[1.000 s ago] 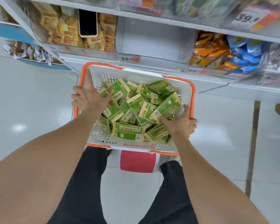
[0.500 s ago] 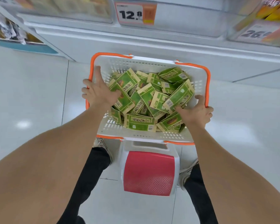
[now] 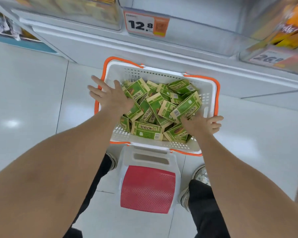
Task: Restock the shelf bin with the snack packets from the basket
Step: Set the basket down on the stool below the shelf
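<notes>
A white basket [image 3: 162, 75] with orange handles stands low in front of the shelf base, heaped with several green snack packets [image 3: 160, 103]. My left hand [image 3: 110, 98] hovers over the basket's left rim with its fingers spread and straight, holding nothing. My right hand [image 3: 200, 125] is at the basket's right rim, its fingers curled over the edge and its thumb inside by the packets. The clear shelf bin [image 3: 205, 31] above the basket, next to the 12.8 price tag [image 3: 145, 24], looks empty.
A white stool with a red seat [image 3: 148, 188] stands between my feet, right behind the basket. Neighbouring bins hold orange packets [image 3: 292, 23] on the right and yellowish packs on the left. Pale tiled floor lies to both sides.
The basket has come down from shelf height to the floor by the shelf base. My left hand has let go of the left rim and spread its fingers. My right hand stays on the right rim.
</notes>
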The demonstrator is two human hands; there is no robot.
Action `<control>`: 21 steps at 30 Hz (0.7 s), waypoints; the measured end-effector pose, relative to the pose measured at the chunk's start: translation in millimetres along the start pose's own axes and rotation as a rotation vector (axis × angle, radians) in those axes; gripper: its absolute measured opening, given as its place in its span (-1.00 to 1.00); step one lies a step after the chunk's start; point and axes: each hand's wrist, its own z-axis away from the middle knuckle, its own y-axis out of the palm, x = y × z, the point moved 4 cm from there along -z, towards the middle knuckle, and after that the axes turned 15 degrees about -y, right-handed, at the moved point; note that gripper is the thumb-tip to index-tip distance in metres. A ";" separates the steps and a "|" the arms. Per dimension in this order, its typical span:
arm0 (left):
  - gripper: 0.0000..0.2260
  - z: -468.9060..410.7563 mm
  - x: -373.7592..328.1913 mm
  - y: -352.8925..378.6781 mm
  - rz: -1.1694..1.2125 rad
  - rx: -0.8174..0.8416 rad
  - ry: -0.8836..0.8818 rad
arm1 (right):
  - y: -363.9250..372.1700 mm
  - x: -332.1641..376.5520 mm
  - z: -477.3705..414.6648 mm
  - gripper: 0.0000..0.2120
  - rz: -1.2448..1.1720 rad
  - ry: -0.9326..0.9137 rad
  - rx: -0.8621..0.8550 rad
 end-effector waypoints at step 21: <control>-0.57 -41.8 -97.3 7.2 -0.217 0.098 0.697 | 14.5 142.5 -68.0 -0.37 0.620 -1.239 0.110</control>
